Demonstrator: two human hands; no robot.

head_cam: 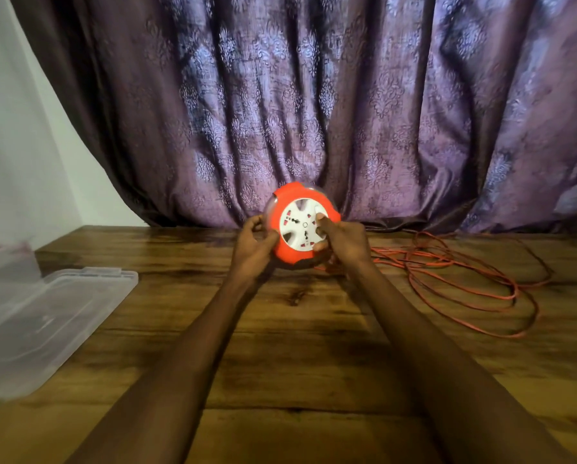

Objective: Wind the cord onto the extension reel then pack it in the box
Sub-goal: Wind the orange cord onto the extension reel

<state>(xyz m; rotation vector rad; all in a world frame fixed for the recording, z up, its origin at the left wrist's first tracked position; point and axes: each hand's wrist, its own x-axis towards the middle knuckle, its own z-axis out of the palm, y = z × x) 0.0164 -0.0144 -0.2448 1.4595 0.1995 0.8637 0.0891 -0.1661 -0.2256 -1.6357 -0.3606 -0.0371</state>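
1. Nearest: bare wooden table [314, 380], both forearms stretched out over it toward the far edge.
2. At the left edge, a clear plastic box [46, 316], lying low and apart from the hands; whether lidded, not plain.
3. To the right, loose loops of thin red cord [474, 279] sprawled on the table, running in toward the hands. Most of it unwound. Judged limp and light, apt to tangle or snag if pulled fast.
4. Further out, left hand [253, 244] curled round the left rim of the reel [302, 224], gripping it.
5. Right hand [339, 239] on the reel's right side, thumb pressed on the white face, fingers hooked under the rim.
6. Reel held up off the table, tilted face toward the camera, in front of the curtain [314, 95]. Judged rigid, smooth plastic, fairly light; best steadied by the orange rim and turned at the white hub.
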